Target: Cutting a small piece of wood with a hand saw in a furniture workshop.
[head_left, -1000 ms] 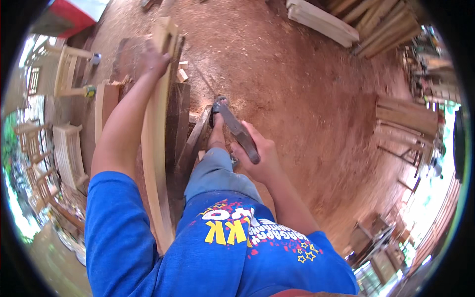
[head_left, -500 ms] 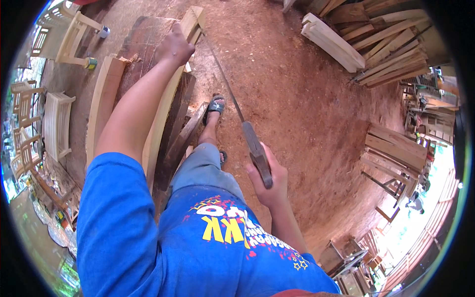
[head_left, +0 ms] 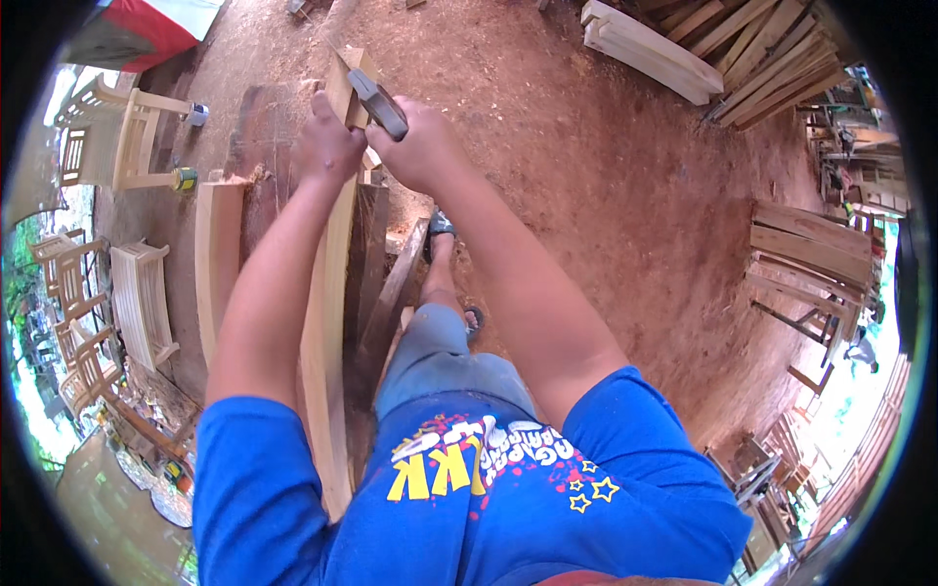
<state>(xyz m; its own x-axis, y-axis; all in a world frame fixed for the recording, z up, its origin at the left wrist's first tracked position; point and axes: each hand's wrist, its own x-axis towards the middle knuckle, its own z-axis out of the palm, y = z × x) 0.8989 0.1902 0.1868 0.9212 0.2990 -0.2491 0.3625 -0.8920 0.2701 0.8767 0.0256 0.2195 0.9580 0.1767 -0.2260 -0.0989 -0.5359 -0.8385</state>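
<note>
A long pale wooden beam [head_left: 328, 293] runs away from me, left of my legs. My left hand [head_left: 327, 145] is closed over it a short way from its far end. Just right of that, my right hand [head_left: 418, 145] grips the dark wooden handle of a handsaw [head_left: 376, 103]. The saw's thin blade slants forward and left across the beam's end; most of it is hidden from this angle. Both hands are close together, with the saw handle slightly above the beam.
A second thick beam [head_left: 219, 259] lies to the left, beside dark boards [head_left: 374, 244]. Wooden chairs [head_left: 137, 137] and a slatted bench [head_left: 145, 303] stand farther left. White-edged timbers [head_left: 650, 54] and stacked planks [head_left: 816, 249] are on the right. My sandalled feet are on the dirt floor.
My right hand has pushed the saw forward and left, from beside my thigh up to the beam's end near my left hand. My left hand still holds the beam.
</note>
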